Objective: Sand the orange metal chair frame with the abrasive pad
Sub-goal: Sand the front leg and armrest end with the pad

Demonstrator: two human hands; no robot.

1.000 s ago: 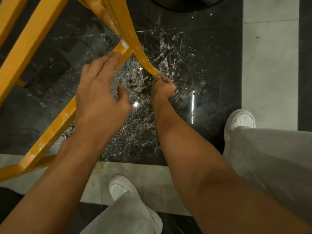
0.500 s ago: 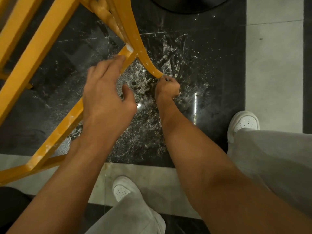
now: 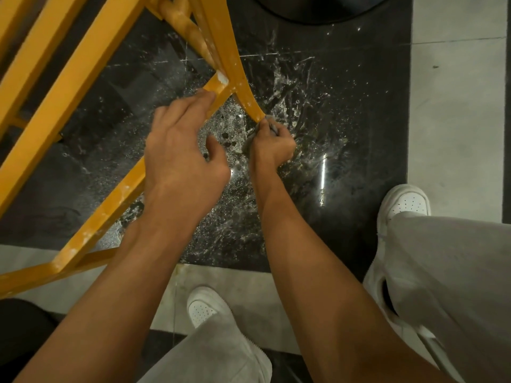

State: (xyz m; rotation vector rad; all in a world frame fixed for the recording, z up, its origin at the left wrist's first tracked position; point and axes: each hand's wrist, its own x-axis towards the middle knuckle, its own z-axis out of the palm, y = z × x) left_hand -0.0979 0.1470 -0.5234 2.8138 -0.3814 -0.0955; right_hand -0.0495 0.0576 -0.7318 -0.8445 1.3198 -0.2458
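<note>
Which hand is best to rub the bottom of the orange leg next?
The right hand: it grips the abrasive pad at the curved leg's lower end. The left hand rests its fingers on the crossbar.

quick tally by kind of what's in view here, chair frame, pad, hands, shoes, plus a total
chair frame: 1
pad: 1
hands: 2, left hand and right hand
white shoes: 2, left shoe and right shoe
total: 6

Floor (image 3: 359, 120) open R of the chair frame (image 3: 69, 87); its bars crowd the L. Narrow gap btwn crossbar (image 3: 110, 211) and curved leg (image 3: 235, 73), left hand (image 3: 182, 153) partly over it.
</note>
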